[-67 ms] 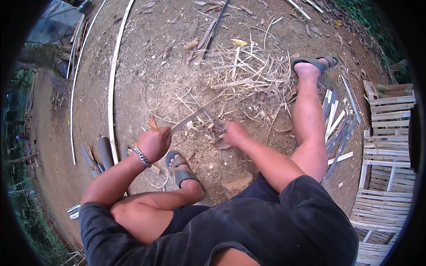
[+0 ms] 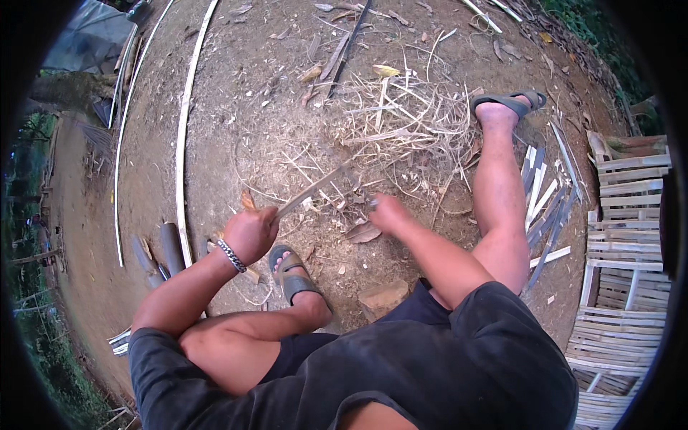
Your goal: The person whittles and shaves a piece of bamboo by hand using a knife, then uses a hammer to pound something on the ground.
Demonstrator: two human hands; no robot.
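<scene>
My left hand (image 2: 249, 235), with a chain bracelet on its wrist, is closed around one end of a flat, narrow bamboo strip (image 2: 313, 192). The strip slants up and to the right, its far end over the ground near the shavings. To the right of the strip and apart from it is my right hand (image 2: 393, 215), its fingers curled. A small greyish bit shows at those fingers, but what they hold, if anything, is too small to make out. Beneath my right hand a dry brown leaf (image 2: 363, 232) lies on the dirt.
A tangled heap of pale shavings (image 2: 408, 122) spreads ahead. Long pale strips (image 2: 182, 136) lie at the left, beside dark cylindrical pieces (image 2: 170, 247). Cut strips (image 2: 548, 208) lie right of my outstretched leg. A slatted bamboo rack (image 2: 623, 287) stands far right; a stone-like block (image 2: 383, 297) sits close in.
My right hand has shifted slightly to the right and toward me, away from the strip, and looks less blurred. My left hand and the bamboo strip are almost still.
</scene>
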